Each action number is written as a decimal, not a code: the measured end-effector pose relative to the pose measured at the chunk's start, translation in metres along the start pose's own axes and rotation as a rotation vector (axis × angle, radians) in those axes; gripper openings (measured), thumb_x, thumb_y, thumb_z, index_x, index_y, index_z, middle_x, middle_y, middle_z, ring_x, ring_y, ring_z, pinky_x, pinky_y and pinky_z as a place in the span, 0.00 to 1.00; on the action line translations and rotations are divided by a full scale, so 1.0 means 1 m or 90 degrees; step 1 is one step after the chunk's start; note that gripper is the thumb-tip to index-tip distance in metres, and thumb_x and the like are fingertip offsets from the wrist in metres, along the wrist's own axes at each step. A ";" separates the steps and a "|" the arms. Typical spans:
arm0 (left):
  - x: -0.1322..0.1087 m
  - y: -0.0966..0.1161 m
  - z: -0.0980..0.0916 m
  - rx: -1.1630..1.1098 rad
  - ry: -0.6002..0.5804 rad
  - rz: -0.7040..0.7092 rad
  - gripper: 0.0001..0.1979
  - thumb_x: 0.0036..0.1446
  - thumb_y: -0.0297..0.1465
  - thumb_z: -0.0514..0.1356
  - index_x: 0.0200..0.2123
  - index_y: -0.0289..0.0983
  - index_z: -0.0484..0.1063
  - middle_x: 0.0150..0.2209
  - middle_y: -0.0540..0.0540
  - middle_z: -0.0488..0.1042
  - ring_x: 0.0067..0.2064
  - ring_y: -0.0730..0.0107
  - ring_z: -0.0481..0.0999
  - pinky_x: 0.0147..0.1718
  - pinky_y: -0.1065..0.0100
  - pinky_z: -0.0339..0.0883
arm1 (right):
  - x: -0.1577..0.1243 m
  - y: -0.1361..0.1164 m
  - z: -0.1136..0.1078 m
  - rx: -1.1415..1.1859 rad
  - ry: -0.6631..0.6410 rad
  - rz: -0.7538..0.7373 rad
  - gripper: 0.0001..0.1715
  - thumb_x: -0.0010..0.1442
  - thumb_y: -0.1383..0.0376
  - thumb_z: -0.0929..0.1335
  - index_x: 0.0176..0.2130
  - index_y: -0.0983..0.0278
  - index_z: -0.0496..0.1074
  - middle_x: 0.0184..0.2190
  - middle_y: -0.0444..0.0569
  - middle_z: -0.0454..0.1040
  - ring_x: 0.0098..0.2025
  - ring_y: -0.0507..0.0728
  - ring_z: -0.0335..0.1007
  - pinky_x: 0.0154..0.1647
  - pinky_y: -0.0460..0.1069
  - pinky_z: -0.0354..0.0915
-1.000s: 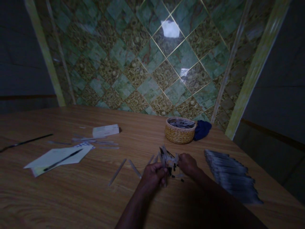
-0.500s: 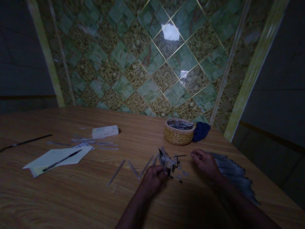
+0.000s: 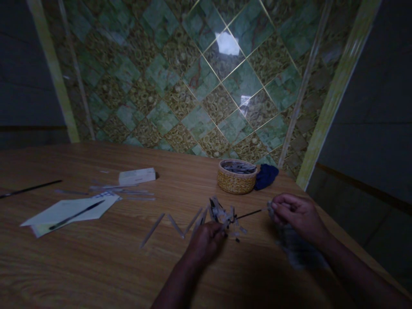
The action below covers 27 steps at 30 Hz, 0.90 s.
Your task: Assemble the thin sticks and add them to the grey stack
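I see right hand (image 3: 298, 214) pinching thin black rod (image 3: 249, 213), far end near tube bundle (image 3: 222, 212) clenched in left hand (image 3: 206, 242); basket (image 3: 236, 182) beyond on counter (image 3: 96, 266), loose tubes (image 3: 151, 229) left, blurred pen stack (image 3: 294, 251) under right wrist

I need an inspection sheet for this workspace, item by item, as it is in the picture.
Surface: wooden table, dimly lit.
Job's things: bundle of clear tubes; thin dark rod; blurred pile of pens.
Clutter: wicker basket, blue cloth, white box, papers, loose tubes.
Hands: left hand grips the bundle; right hand pinches the rod.
Cables: nothing seen.
Surroundings: green tiled wall.
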<state>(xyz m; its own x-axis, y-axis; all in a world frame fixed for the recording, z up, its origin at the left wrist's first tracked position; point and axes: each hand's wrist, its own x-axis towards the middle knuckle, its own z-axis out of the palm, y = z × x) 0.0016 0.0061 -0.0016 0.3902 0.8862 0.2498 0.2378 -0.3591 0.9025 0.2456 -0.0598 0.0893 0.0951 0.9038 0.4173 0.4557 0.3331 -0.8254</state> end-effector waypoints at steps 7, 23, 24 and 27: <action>0.001 0.000 -0.001 0.261 -0.058 0.091 0.10 0.53 0.25 0.52 0.29 0.35 0.73 0.29 0.46 0.71 0.33 0.65 0.69 0.31 0.68 0.57 | -0.001 0.001 0.005 -0.010 -0.054 -0.010 0.16 0.54 0.54 0.66 0.27 0.64 0.67 0.15 0.41 0.65 0.17 0.49 0.57 0.18 0.45 0.54; -0.003 0.006 -0.001 0.314 -0.100 0.108 0.10 0.53 0.25 0.50 0.22 0.35 0.67 0.24 0.49 0.67 0.28 0.70 0.67 0.26 0.73 0.53 | 0.015 -0.007 0.021 0.022 -0.069 0.022 0.14 0.52 0.56 0.66 0.27 0.64 0.66 0.14 0.40 0.66 0.15 0.48 0.59 0.17 0.43 0.56; -0.003 0.007 -0.001 0.313 -0.095 0.111 0.10 0.53 0.25 0.50 0.22 0.35 0.67 0.23 0.49 0.66 0.28 0.70 0.67 0.26 0.73 0.53 | 0.017 -0.006 0.023 0.024 -0.065 0.024 0.13 0.52 0.56 0.66 0.27 0.64 0.66 0.14 0.39 0.66 0.15 0.48 0.59 0.17 0.43 0.55; -0.005 0.010 0.001 0.279 -0.072 0.117 0.09 0.50 0.24 0.52 0.21 0.35 0.68 0.23 0.49 0.68 0.28 0.70 0.68 0.26 0.73 0.54 | 0.018 -0.001 0.031 0.025 -0.066 0.042 0.12 0.52 0.57 0.66 0.26 0.64 0.66 0.13 0.39 0.64 0.15 0.48 0.58 0.17 0.43 0.54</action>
<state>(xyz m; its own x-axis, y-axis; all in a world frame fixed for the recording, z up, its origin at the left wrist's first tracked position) 0.0027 -0.0020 0.0064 0.5487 0.7683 0.3296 0.4986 -0.6172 0.6086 0.2192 -0.0359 0.0856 0.0310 0.9460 0.3225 0.4162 0.2812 -0.8647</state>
